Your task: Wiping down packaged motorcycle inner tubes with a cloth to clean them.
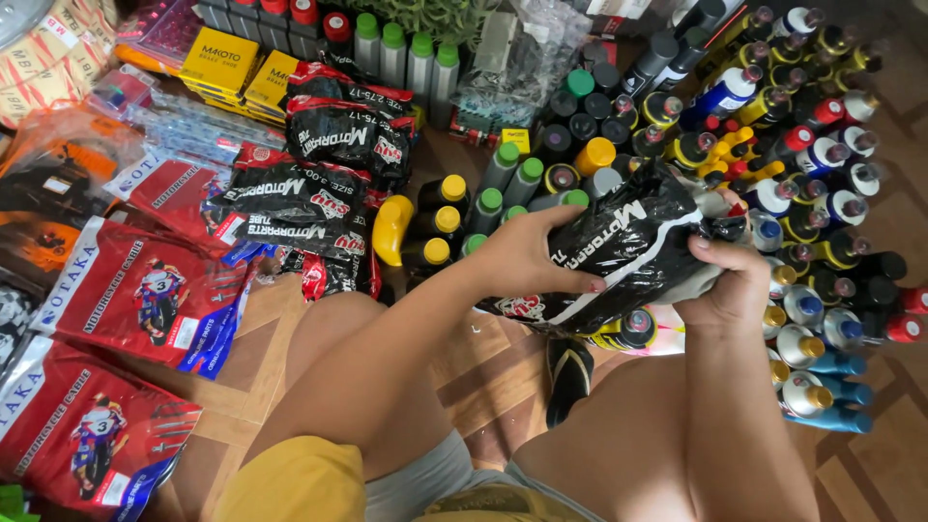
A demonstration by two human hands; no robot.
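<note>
Both hands grip one black plastic-wrapped inner tube packet point(619, 256), lifted above the floor in front of the knees: the left hand point(527, 256) clasps its near edge, the right hand point(730, 280) clenches its far end. The handling step looks midway, with the packet in the air. Setting it down would call for a free spot, perhaps by the stack of similar black packets point(309, 184) left of the small oil bottles point(822, 193).
</note>
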